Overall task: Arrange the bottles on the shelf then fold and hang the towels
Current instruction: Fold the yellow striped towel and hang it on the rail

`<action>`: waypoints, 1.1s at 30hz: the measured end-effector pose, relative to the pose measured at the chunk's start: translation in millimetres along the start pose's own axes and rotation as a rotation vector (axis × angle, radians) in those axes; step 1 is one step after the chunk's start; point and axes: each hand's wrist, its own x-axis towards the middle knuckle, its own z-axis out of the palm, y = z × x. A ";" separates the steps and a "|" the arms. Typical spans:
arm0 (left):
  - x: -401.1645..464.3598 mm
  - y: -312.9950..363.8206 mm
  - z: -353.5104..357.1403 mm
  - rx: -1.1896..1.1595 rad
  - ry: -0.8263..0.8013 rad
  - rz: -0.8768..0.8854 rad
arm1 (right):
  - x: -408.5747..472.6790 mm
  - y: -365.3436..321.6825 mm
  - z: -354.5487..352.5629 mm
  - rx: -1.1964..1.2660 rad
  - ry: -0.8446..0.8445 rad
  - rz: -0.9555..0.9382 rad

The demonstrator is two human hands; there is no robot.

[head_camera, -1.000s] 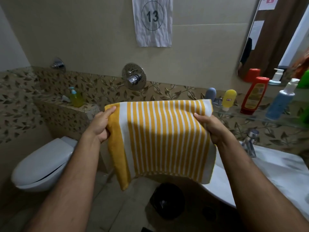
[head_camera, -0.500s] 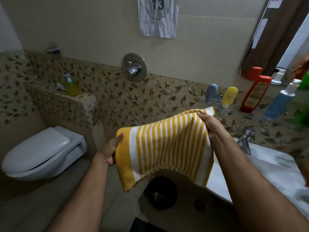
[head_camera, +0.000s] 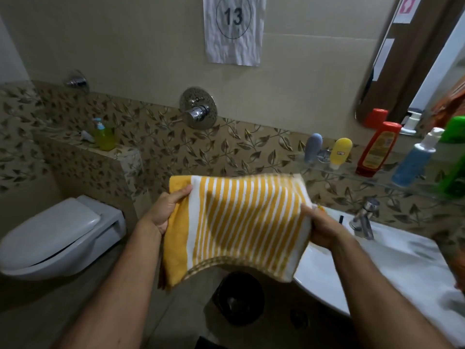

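A yellow and white striped towel (head_camera: 239, 222) hangs folded in front of me, above the floor. My left hand (head_camera: 164, 210) pinches its left edge with the thumb on the front. My right hand (head_camera: 318, 229) grips its right edge lower down, so the towel's top slants and bulges. Along the glass shelf (head_camera: 377, 181) at the right stand several bottles: a grey one (head_camera: 312, 147), a yellow one (head_camera: 339, 153), a red one (head_camera: 377, 149), a blue one with a white pump (head_camera: 415, 159) and a green one (head_camera: 455, 157).
A white sink (head_camera: 377, 268) with a chrome tap (head_camera: 363, 217) sits below the shelf at right. At left is a toilet (head_camera: 57, 235) with its lid down. A black bin (head_camera: 240, 298) stands on the floor under the towel. A soap bottle (head_camera: 103, 134) sits on the ledge.
The towel came down from chest height, then levelled out. My right hand slid from the top corner down the right edge; my left hand rose. The view shifted slightly.
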 end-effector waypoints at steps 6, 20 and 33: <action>-6.3 -4.9 -17.7 0.089 0.049 -0.074 | 2.1 7.6 15.5 0.028 0.150 0.020; -3.9 8.6 -36.9 0.153 0.107 -0.154 | 0.9 -18.7 31.0 -0.009 0.233 0.035; -20.0 2.1 -45.3 0.274 0.094 0.034 | 9.2 -31.5 42.1 0.002 0.330 0.024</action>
